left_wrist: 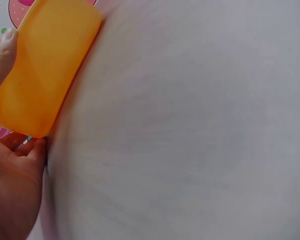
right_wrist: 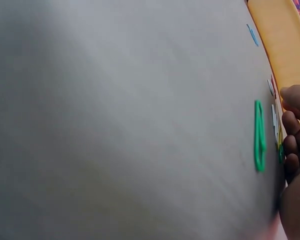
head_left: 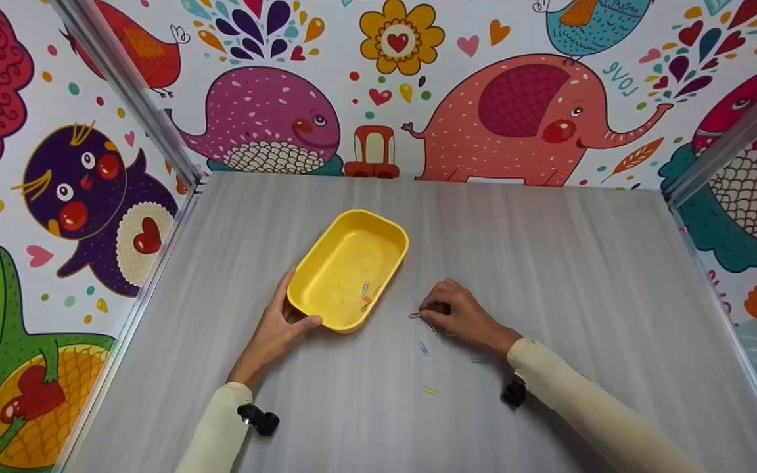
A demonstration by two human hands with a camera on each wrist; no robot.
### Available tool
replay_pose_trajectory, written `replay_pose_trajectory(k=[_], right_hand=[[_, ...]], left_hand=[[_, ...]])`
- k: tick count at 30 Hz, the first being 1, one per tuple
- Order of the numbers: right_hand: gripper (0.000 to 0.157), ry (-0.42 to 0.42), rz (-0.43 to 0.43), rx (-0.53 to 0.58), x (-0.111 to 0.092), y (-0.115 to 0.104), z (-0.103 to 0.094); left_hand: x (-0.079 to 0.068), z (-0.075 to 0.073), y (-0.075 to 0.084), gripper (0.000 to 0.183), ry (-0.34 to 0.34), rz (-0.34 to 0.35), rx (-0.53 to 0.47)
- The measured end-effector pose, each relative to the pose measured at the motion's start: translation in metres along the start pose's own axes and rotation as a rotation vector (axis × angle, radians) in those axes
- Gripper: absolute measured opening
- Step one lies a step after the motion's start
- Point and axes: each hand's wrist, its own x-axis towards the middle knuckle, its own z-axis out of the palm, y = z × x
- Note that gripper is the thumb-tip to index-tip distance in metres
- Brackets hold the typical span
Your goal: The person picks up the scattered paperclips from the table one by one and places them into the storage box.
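A yellow plastic tub point(head_left: 342, 263) stands on the table, with several small paper clips point(head_left: 365, 287) inside its right side. My left hand point(head_left: 280, 328) grips the tub's near left corner, thumb at the near wall and fingers along the left side. In the left wrist view the tub's outer wall point(left_wrist: 50, 70) shows between thumb and fingers. To the right of the tub, my right hand point(head_left: 460, 315) has curled fingers and pinches a reddish paper clip point(head_left: 414, 315) at its fingertips. A whitish paper clip point(head_left: 431, 327) lies just below those fingertips.
On the grey table point(head_left: 582, 276) lie a blue paper clip point(head_left: 424, 349), a yellow paper clip point(head_left: 430, 391) and a green paper clip point(right_wrist: 259, 136), the green one near the right wrist. Cartoon-printed walls point(head_left: 273, 118) and metal posts point(head_left: 148, 92) border the table.
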Motion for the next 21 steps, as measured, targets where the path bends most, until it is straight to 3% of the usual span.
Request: replay_pose_trajectory(k=[14,21], right_hand=[[0.01,-0.026,-0.006,-0.075,-0.0021,0.0045,-0.0003],[0.009,-0.006,-0.018,-0.095,-0.0044,0.0037,0.0032]], left_hand=[[-0.0004,-0.0006,0.001,0.11,0.005,-0.028,-0.017],[-0.0018,-0.0012,-0.0023,0.11,-0.007,0.005,-0.037]])
